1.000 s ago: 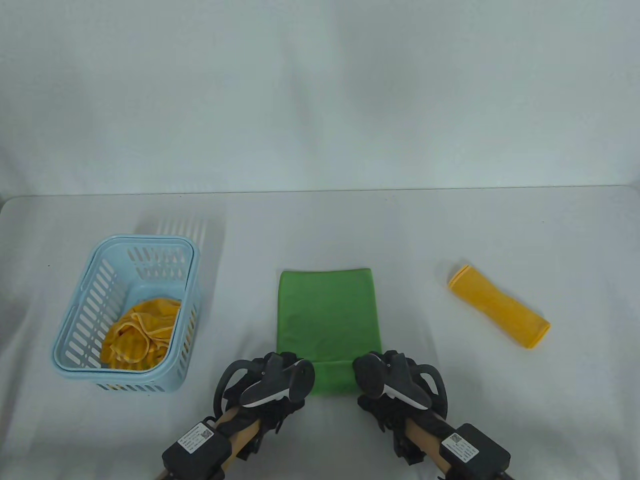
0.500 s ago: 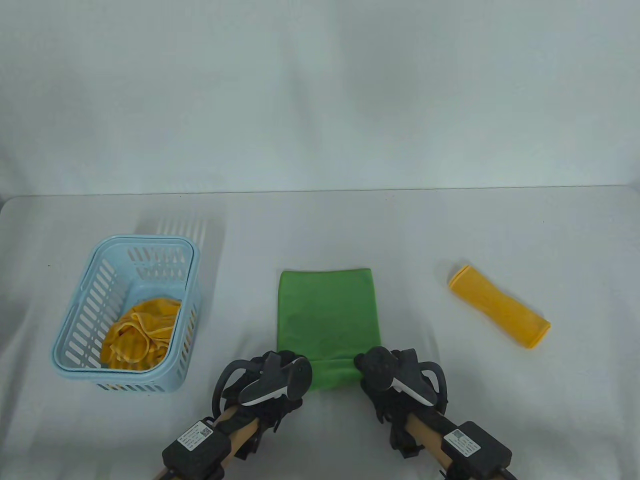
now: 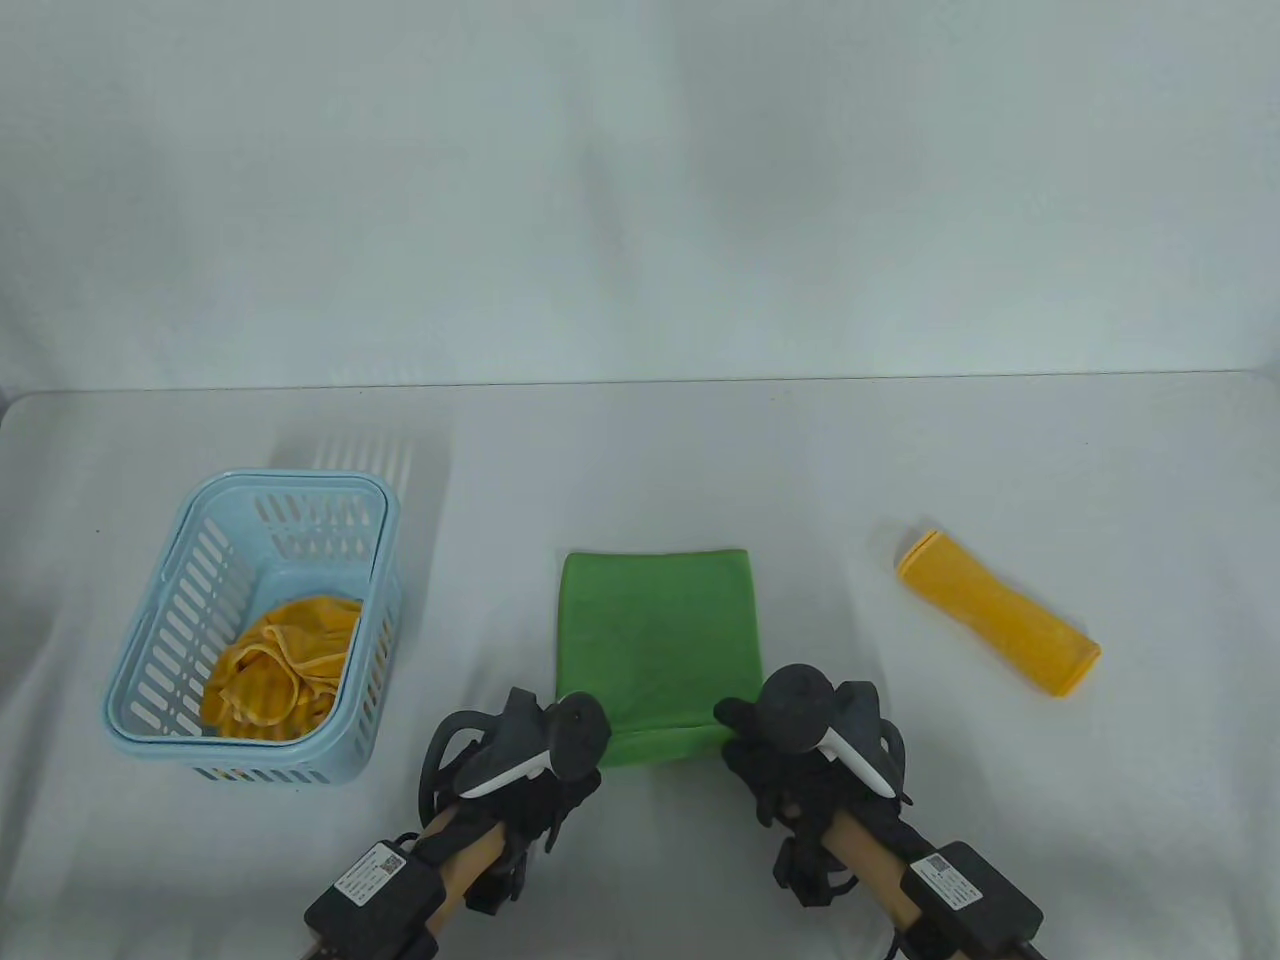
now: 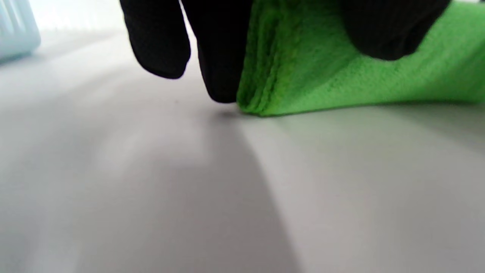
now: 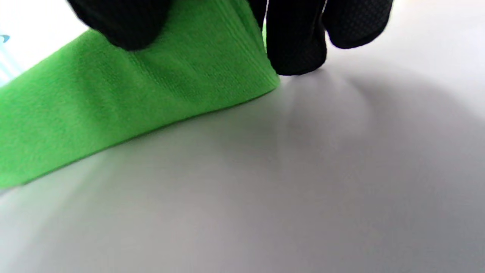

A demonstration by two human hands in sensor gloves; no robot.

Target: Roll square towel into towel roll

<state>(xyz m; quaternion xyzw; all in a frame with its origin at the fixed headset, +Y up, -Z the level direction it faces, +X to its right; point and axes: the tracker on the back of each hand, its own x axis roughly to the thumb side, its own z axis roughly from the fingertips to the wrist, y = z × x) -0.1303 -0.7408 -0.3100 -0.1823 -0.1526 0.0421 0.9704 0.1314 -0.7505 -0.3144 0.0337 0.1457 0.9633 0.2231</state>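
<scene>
**Gloved hands grip near edge of green towel**

While a pale blue basket (image 3: 250, 620) holding a crumpled yellow cloth (image 3: 275, 670) stands at the left of the white counter (image 3: 640, 450), the left hand (image 3: 535, 755) pinches the near left corner of the green towel (image 3: 655, 640), thumb on top and fingers (image 4: 223, 57) down the layered side edge, as the left wrist view shows. That towel lies folded at the middle of the counter, its far part flat and its near edge turned up into a thick fold between the two hands. At the near right corner, the right hand (image 3: 800, 745) grips the fold in the same way, thumb above and fingers (image 5: 295, 41) beside the cloth's edge. Well apart to the right, a rolled yellow towel (image 3: 998, 626) lies slantwise on the counter.
</scene>
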